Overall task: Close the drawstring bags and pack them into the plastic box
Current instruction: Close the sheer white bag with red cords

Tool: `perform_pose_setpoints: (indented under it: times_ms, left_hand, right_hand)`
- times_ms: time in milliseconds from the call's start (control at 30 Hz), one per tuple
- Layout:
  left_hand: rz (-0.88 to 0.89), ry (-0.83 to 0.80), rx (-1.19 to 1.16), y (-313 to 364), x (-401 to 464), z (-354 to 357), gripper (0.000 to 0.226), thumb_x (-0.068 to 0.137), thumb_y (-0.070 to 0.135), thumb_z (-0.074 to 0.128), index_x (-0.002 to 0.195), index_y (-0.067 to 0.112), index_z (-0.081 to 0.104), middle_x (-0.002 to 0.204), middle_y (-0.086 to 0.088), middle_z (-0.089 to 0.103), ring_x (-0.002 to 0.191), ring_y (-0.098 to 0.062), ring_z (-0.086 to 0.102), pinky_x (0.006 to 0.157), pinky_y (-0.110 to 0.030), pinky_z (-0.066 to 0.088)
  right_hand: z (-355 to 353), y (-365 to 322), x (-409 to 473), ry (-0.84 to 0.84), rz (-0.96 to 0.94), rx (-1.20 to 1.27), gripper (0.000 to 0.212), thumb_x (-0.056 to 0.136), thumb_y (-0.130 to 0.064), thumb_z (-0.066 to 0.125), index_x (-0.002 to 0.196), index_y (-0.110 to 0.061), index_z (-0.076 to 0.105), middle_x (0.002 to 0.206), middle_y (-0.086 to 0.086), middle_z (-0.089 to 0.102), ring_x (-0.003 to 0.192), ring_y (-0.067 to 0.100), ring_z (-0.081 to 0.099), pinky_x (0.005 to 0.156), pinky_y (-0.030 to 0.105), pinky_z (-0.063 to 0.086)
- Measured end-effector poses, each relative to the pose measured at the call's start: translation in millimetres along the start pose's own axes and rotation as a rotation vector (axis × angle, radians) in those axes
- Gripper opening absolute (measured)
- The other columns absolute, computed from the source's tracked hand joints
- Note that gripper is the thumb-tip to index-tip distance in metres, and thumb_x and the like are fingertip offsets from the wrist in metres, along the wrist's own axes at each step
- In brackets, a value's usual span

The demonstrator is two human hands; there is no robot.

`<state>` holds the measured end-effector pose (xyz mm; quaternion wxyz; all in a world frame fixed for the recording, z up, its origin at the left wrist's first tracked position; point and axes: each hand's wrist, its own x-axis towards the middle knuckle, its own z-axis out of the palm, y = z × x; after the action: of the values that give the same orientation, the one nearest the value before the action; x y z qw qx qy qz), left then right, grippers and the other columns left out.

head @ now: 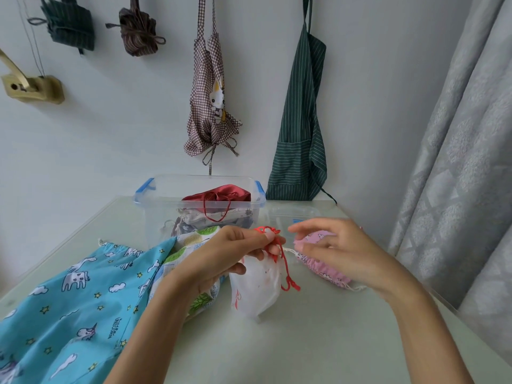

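A small white drawstring bag (256,286) with a red cord (285,268) stands on the table at the centre. My left hand (235,250) grips its gathered neck and the red cord. My right hand (332,248) hovers just to the right with relaxed fingers, holding nothing, above a pink bag (324,268) with a white cord. The clear plastic box (155,214) with blue latches stands behind, holding a dark red bag (221,196) and other patterned bags. A big blue unicorn-print bag (69,309) and a leaf-print bag (199,300) lie at the left.
The box's clear lid (293,213) lies flat to the right of the box. Aprons and folded cloths hang on the wall behind. A grey curtain (457,162) hangs along the table's right edge.
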<state>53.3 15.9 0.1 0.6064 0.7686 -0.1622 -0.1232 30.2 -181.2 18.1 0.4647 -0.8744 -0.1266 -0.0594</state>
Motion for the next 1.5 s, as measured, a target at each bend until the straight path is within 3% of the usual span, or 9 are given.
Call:
perform_pose_setpoints:
  times_ms: [133,300,567,733,933,1033,1200,1400,1500]
  left_hand:
    - [0.010,0.017,-0.016,-0.3,1.1,-0.4,0.026,0.086,0.039,0.058,0.077,0.024,0.077,0.069,0.012,0.062,0.060,0.004,0.048,0.050,-0.012,0.033]
    - [0.025,0.030,-0.035,0.1,1.7,-1.5,0.023,0.088,0.035,0.058,0.076,0.028,0.077,0.072,0.014,0.066,0.061,0.005,0.047,0.052,-0.012,0.032]
    - [0.038,0.157,-0.168,-4.2,5.5,-4.7,0.015,0.075,0.032,0.069,0.084,0.024,0.078,0.080,0.006,0.073,0.067,0.006,0.060,0.059,-0.021,0.034]
    - [0.095,0.042,-0.097,-3.3,2.2,-5.3,0.029,0.078,0.036,0.063,0.088,0.012,0.076,0.073,0.007,0.066,0.061,0.004,0.050,0.050,-0.011,0.034]
    - [0.113,0.007,-0.102,-2.5,0.5,-5.7,0.039,0.078,0.039,0.060,0.096,0.007,0.074,0.072,0.009,0.061,0.060,0.001,0.044,0.050,-0.011,0.032]
    - [0.118,-0.002,-0.110,-0.7,0.8,-3.0,0.046,0.077,0.038,0.059,0.104,0.003,0.072,0.066,0.011,0.056,0.059,0.002,0.043,0.050,-0.012,0.031]
    - [0.099,0.020,-0.113,-1.6,0.9,1.6,0.032,0.083,0.034,0.061,0.098,0.010,0.075,0.074,0.013,0.064,0.068,0.001,0.045,0.048,-0.010,0.032]
    - [0.053,0.053,-0.108,0.7,0.4,2.3,0.026,0.069,0.038,0.068,0.080,0.016,0.075,0.069,0.011,0.067,0.061,0.006,0.054,0.053,-0.013,0.034]
    - [0.042,0.090,-0.149,1.4,0.5,1.7,0.020,0.066,0.032,0.074,0.084,0.022,0.078,0.071,0.006,0.071,0.061,0.005,0.058,0.055,-0.017,0.035]
  right_hand:
    - [18.9,4.2,5.6,-0.132,0.048,-0.056,0.015,0.087,-0.023,0.064,0.100,-0.028,0.069,0.086,-0.017,0.067,0.058,0.005,0.060,0.049,0.013,0.041]
    - [22.2,11.4,11.0,0.065,0.037,-0.086,0.011,0.082,-0.027,0.069,0.072,-0.027,0.073,0.056,-0.013,0.064,0.053,0.000,0.055,0.056,0.017,0.041]
    - [1.4,-10.5,-3.0,0.054,-0.134,0.077,0.010,0.080,-0.024,0.072,0.070,-0.025,0.071,0.069,-0.008,0.071,0.068,0.008,0.065,0.071,0.024,0.051]
    - [8.6,-10.7,-1.9,0.067,-0.022,0.050,0.014,0.081,-0.027,0.070,0.073,-0.018,0.064,0.065,-0.001,0.069,0.064,0.017,0.066,0.061,0.029,0.048]
    - [19.0,-12.1,1.9,-0.032,0.123,0.432,0.016,0.087,-0.017,0.064,0.094,-0.007,0.054,0.085,0.003,0.072,0.060,0.017,0.067,0.047,0.020,0.046]
    - [19.8,-10.5,1.2,-0.097,0.109,0.360,0.020,0.082,-0.014,0.070,0.100,-0.011,0.063,0.083,0.006,0.072,0.068,0.018,0.069,0.053,0.021,0.050]
    - [19.4,-6.2,3.6,0.058,0.050,0.162,0.011,0.079,-0.013,0.073,0.074,-0.023,0.074,0.060,-0.001,0.065,0.049,0.005,0.056,0.053,0.015,0.048]
    - [7.7,-9.4,-1.4,0.074,-0.081,-0.020,0.012,0.080,-0.022,0.071,0.070,-0.028,0.071,0.061,-0.019,0.065,0.058,-0.004,0.054,0.060,0.010,0.042]
    - [4.4,-14.0,-5.1,0.023,-0.128,-0.013,0.012,0.077,-0.015,0.075,0.072,-0.026,0.074,0.069,-0.011,0.072,0.065,-0.002,0.063,0.065,0.012,0.048]
